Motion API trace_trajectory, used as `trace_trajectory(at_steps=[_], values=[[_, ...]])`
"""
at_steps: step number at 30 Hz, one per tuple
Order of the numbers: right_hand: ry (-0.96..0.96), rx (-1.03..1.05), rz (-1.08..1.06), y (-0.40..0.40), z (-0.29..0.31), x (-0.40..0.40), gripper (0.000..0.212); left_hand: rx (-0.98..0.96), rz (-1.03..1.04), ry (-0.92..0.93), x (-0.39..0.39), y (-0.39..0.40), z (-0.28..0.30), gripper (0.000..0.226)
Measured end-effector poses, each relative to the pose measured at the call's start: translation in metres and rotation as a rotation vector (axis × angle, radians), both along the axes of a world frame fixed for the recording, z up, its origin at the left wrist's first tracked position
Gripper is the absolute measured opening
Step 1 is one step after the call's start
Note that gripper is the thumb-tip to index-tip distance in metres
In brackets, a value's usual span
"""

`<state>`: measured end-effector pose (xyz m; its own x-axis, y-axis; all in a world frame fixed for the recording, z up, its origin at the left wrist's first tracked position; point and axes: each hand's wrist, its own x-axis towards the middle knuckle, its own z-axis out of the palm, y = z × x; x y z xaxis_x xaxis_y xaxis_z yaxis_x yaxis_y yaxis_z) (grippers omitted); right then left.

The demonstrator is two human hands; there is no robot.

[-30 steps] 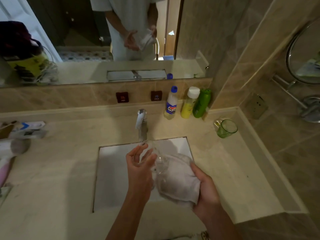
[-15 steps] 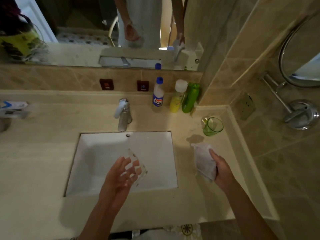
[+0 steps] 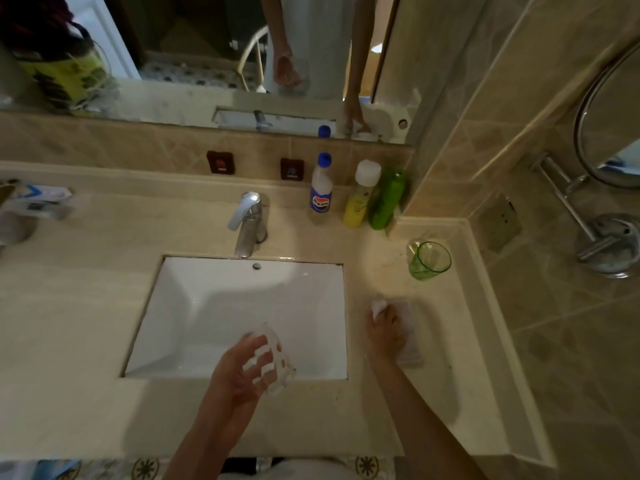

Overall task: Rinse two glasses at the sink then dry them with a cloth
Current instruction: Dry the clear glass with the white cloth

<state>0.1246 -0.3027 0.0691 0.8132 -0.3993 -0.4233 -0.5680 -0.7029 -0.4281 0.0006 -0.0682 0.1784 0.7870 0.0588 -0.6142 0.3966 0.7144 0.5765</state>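
Your left hand (image 3: 242,370) has its fingers curled round the clear glass (image 3: 272,358), holding it tilted over the near edge of the sink (image 3: 221,306). That keeps any drips falling into the basin rather than onto the bench (image 3: 69,323), which is a sensible place to hold a wet or freshly wiped glass.

Your right hand (image 3: 386,329) is out to the side, well apart from the left one, pressing down on the cloth (image 3: 408,336) that lies on the bench just right of the sink. Whether your fingers grip the cloth or only rest on it I cannot tell; a white bunched corner shows just beyond your fingertips. Laid there, the cloth stays dry and within easy reach.

So the glass is in your left hand, and the cloth under your right, with the sink's right rim between the two.

Beyond your right hand, near the corner of the bench, the green glass (image 3: 429,261) stands upright and untouched. I judge it the second one to deal with.
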Motion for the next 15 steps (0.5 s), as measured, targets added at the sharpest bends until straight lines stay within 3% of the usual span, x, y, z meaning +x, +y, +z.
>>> trace_trajectory(at_steps=[4,7,9,10,12,13,15], values=[[0.237,-0.102,0.224,0.009,-0.011,0.000,0.074,0.054,0.025,0.045,-0.003,0.002,-0.009,0.101],[0.248,-0.082,0.274,0.008,-0.006,0.005,0.080,0.078,0.025,0.028,-0.003,0.001,-0.008,0.127],[0.395,0.179,0.328,-0.003,0.008,0.026,0.071,0.073,-0.015,0.001,-0.003,0.001,-0.006,0.119],[0.492,0.412,0.424,-0.015,0.012,0.036,0.057,0.072,-0.028,-0.009,-0.002,0.002,-0.006,0.113],[0.445,0.596,0.345,-0.028,0.030,0.042,0.021,0.063,-0.047,-0.030,-0.003,0.002,-0.004,0.101],[0.372,0.596,0.229,-0.031,0.047,0.042,0.013,0.063,-0.063,-0.042,-0.003,0.003,-0.001,0.094],[0.221,0.541,0.127,-0.021,0.081,0.032,0.018,0.085,-0.077,-0.041,-0.003,0.004,0.002,0.074]])
